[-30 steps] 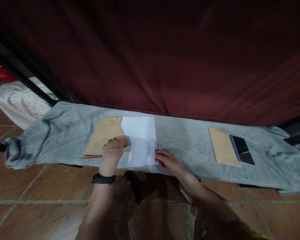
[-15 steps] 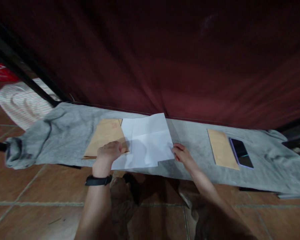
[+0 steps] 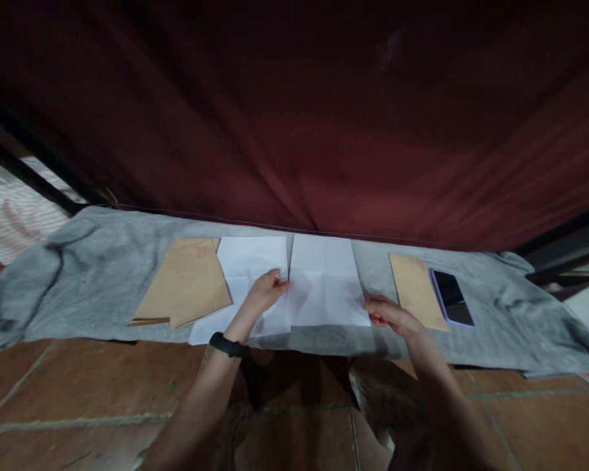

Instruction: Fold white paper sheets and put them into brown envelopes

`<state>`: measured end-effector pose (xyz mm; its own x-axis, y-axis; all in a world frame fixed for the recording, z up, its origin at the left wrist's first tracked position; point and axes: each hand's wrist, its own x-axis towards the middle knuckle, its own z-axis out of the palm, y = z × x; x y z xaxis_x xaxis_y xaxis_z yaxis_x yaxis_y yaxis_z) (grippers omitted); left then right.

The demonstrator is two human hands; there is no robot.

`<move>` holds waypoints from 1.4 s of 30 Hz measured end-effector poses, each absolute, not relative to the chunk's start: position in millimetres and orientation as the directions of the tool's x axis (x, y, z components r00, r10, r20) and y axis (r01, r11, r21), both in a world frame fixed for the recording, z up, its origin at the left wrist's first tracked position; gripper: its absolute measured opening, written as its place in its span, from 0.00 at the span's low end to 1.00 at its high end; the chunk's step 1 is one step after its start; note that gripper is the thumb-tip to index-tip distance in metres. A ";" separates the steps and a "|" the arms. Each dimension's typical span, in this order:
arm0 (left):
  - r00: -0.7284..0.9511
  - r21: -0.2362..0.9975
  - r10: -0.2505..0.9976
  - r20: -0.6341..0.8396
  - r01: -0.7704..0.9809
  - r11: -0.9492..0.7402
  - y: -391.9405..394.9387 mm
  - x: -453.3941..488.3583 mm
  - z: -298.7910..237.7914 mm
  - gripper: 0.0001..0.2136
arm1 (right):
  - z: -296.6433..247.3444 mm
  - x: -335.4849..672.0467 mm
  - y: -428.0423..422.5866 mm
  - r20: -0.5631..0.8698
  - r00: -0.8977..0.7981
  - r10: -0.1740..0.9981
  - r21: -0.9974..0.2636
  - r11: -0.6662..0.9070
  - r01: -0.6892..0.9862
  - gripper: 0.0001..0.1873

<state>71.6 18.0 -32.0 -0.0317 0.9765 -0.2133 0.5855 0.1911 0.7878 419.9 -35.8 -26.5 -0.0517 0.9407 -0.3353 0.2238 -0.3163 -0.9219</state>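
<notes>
Right hand (image 3: 389, 314) pinched the right edge of the sheet (image 3: 324, 278), on the cloth (image 3: 103, 275) — its grip partly hidden. Left hand (image 3: 269, 292) lay at the left edge — whether pinching could not be told.

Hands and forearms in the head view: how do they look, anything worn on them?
The left hand and right hand are ungloved. A dark, slim band circles the left wrist; none shows on the right. Both forearms look sleeveless where visible; the right one fades into shadow.
</notes>
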 end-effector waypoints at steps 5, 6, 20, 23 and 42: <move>-0.054 0.856 0.966 -0.252 0.453 0.249 32.1 95.0 -51.0 0.25 | -29.5 423.3 -23.2 -0.389 -0.073 0.918 -0.911 -0.372 0.178 0.16; -0.039 0.851 0.969 -0.246 0.470 0.235 33.8 96.7 -50.9 0.23 | -31.9 419.6 -17.3 -0.371 -0.009 0.929 -0.917 -0.364 0.164 0.18; -0.155 0.944 0.942 -0.299 0.093 0.315 47.6 116.5 -18.8 0.30 | -19.8 395.3 12.4 -0.318 0.013 0.948 -0.908 -0.301 -0.293 0.20; 0.032 0.938 0.938 -0.344 -0.039 0.345 44.3 120.6 -0.7 0.29 | -10.0 401.0 7.7 -0.277 -0.057 0.959 -0.912 -0.281 -0.298 0.19; 0.306 0.726 0.846 0.436 0.436 -0.532 21.6 123.4 18.6 0.18 | -5.6 433.8 19.5 0.361 -0.018 0.932 -0.867 0.342 0.363 0.17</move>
<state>123.4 21.6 18.6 0.3060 0.8464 0.4359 0.4357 -0.5316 0.7264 433.8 19.5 -5.6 -0.0182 0.9325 0.3607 0.3630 0.3423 -0.8666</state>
